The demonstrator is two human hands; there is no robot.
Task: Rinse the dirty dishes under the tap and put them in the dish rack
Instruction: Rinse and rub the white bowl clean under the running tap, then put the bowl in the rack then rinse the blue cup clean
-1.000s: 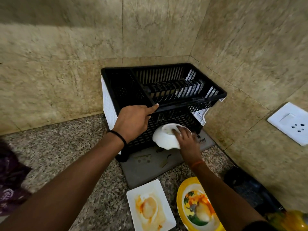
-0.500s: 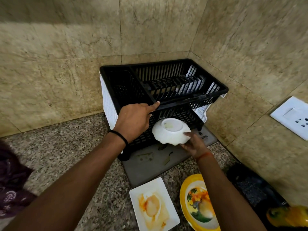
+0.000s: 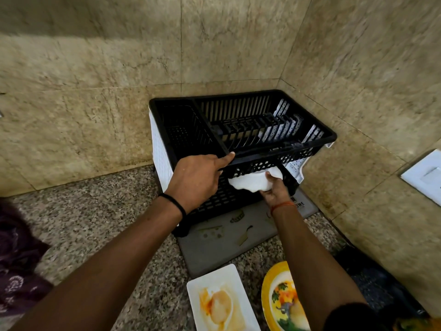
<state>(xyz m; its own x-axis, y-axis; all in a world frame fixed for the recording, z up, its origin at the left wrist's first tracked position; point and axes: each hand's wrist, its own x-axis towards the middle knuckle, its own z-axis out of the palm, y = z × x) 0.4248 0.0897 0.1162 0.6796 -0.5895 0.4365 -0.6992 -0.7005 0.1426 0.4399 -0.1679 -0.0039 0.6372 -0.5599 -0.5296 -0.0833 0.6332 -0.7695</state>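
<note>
A black two-tier dish rack (image 3: 310,142) stands in the corner of the counter on a grey mat (image 3: 214,249). My left hand (image 3: 198,180) grips the front rim of the upper tier, index finger stretched along it. My right hand (image 3: 274,189) holds a white bowl (image 3: 250,181) upside down, pushed partly under the upper tier into the lower tier. A soiled white rectangular plate (image 3: 219,299) and a soiled yellow round plate (image 3: 279,299) lie on the counter near the bottom edge.
Tiled walls close in behind and to the right of the rack. A white wall socket (image 3: 424,175) sits on the right wall. Speckled granite counter (image 3: 95,206) stretches to the left. Dark purple cloth (image 3: 16,266) lies at the left edge.
My right hand has moved the white bowl forward from in front of the rack into the lower tier, under the upper basket. My left hand has kept its hold on the rim.
</note>
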